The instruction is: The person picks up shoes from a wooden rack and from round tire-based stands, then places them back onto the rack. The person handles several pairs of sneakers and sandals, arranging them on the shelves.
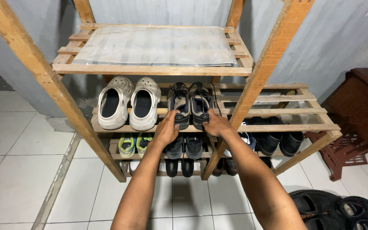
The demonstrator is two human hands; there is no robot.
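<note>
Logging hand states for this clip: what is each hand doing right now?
Left hand: closed on the heel of the left dark sneaker.
Right hand: closed on the heel of the right dark sneaker.

bare forearms, hands (pixel 167 127), no sleeves

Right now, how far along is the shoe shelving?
Done: cream foam clogs sit paired on the wooden rack's middle shelf. In hand: left hand and right hand on the heels of the dark lace-up sneakers beside them. Left: black shoes on the floor.
</note>
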